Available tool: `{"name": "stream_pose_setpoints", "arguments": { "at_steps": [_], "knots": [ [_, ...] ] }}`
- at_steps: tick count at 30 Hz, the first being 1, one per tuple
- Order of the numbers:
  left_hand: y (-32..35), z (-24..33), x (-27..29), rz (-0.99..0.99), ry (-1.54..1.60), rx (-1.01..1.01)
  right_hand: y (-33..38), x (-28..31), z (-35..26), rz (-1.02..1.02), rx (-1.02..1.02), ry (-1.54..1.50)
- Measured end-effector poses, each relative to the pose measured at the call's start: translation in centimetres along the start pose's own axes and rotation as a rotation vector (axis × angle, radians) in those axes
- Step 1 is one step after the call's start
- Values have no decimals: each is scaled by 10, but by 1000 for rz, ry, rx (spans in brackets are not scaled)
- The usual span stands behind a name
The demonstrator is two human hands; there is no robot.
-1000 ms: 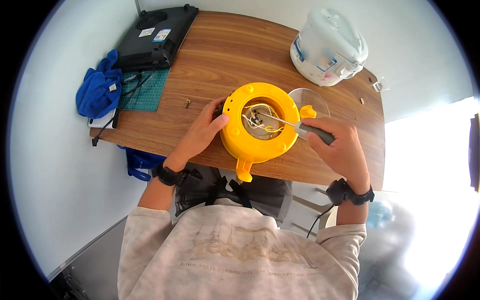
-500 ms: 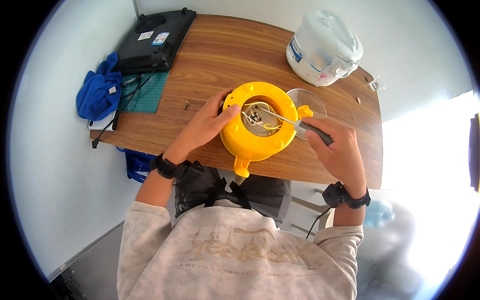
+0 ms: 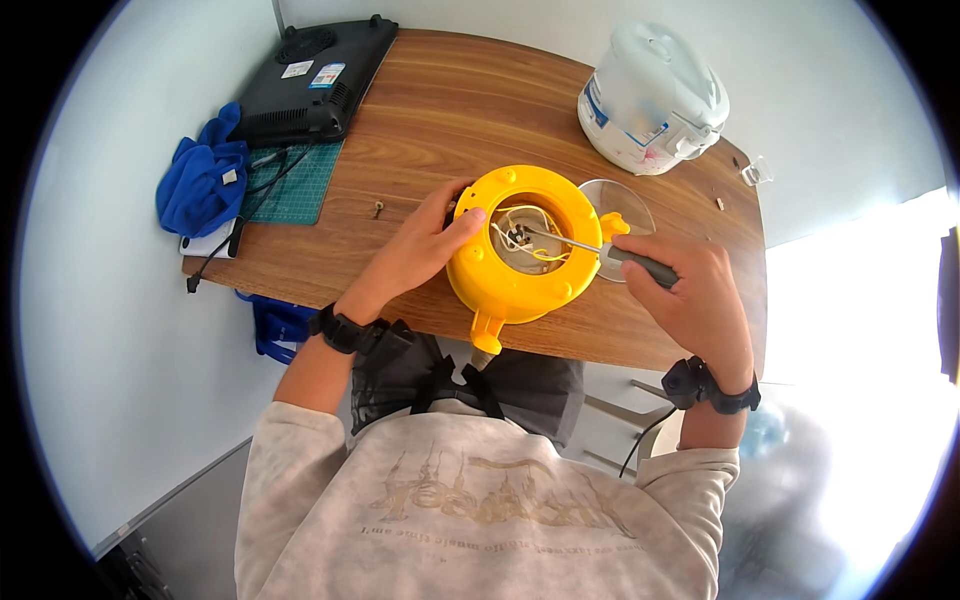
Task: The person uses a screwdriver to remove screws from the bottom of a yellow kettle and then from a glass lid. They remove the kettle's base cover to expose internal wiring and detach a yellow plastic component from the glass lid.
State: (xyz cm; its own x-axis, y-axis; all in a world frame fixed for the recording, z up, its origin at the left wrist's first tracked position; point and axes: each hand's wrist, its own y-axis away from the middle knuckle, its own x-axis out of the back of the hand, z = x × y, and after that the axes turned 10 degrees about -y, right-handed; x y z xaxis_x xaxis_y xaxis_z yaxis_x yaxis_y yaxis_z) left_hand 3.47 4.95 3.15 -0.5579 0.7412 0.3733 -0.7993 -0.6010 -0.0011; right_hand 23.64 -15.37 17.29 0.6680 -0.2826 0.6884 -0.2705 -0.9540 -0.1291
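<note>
We see a round yellow plastic appliance housing (image 3: 520, 250) lying open side up near the front edge of the brown wooden table (image 3: 440, 110), its hollow showing loose yellow and white wires (image 3: 530, 235). Our left hand (image 3: 420, 250) lies at the housing's 9 o'clock, fingers curled over the rim and the thumb pressed on its top edge, so it grips the housing wall. Our right hand (image 3: 690, 295) sits at the housing's 3 o'clock, closed in a fist around the dark handle of a screwdriver (image 3: 600, 250); the metal shaft runs toward 9 o'clock from that fist and its tip rests among the wires at the centre. A clear round lid (image 3: 625, 215) lies just behind the shaft, touching the housing. A white rice cooker (image 3: 650, 95) stands at 1 o'clock, a black flat appliance (image 3: 315, 75) at 11 o'clock, and a blue cloth (image 3: 200, 185) at 9 o'clock.
</note>
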Motion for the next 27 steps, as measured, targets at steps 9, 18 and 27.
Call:
{"name": "stream_pose_setpoints", "arguments": {
  "at_steps": [9, 18, 27],
  "knots": [
    [0, -1, 1, -1, 5, -13, -1, -1, 1, -12, 105, 31],
    [-2, -4, 1, -6, -4, -9, -3, -1, -3, -37, 58, 0],
    [0, -1, 2, -23, 64, 1, -50, 14, -44, -281, 66, 302]
  ]
}}
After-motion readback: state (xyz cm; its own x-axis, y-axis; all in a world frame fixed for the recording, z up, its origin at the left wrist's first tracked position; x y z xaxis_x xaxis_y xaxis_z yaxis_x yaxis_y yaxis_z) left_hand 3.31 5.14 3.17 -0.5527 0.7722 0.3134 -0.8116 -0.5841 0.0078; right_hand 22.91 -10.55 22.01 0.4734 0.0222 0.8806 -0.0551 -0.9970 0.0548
